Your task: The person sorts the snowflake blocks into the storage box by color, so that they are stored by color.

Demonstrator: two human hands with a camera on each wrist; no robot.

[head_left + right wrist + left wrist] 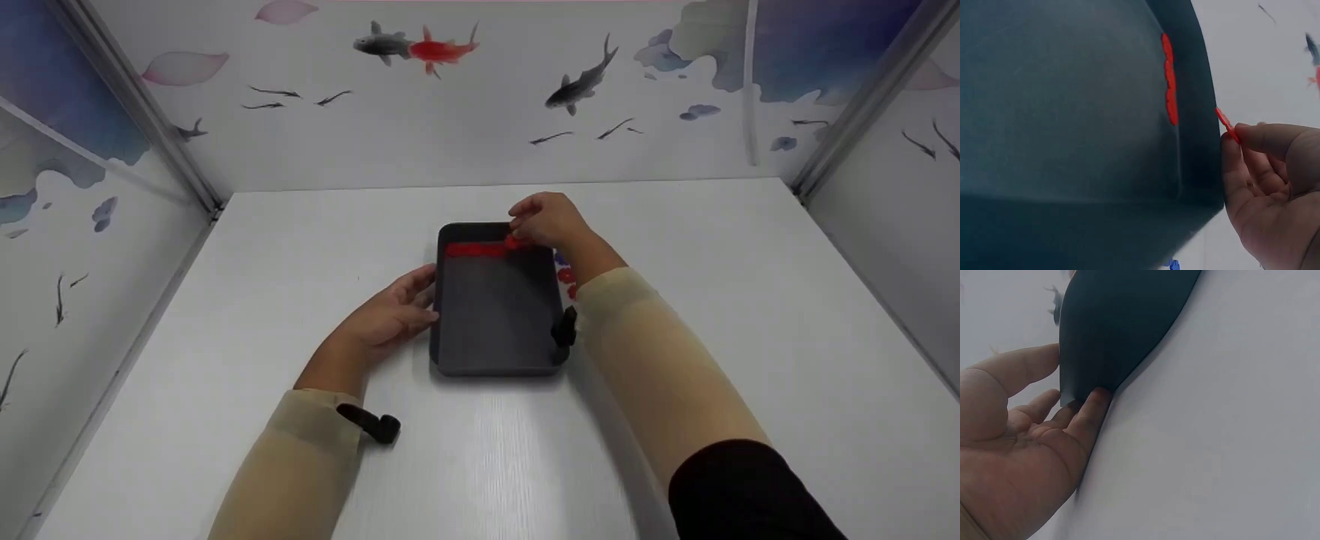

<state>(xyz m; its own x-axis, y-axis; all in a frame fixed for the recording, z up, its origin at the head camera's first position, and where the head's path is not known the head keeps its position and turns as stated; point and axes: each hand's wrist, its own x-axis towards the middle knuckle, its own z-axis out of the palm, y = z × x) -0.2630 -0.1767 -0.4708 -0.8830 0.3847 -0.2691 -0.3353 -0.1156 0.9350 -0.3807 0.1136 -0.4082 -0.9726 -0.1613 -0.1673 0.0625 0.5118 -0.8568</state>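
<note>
Left hand (390,307): fingers spread, touching left wall of dark-grey rectangular tray (495,315). Right hand (551,220): pinching flat red piece (1226,122), far right. Red scalloped row (476,250) inside far wall.

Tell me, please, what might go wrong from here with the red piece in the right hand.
The right hand pinches the red piece near one end, so it might slip from the fingers.
The red row lies near the tray's far wall; a careless touch could nudge it.
The left hand touches the tray's side, so pushing there might shift it.
</note>
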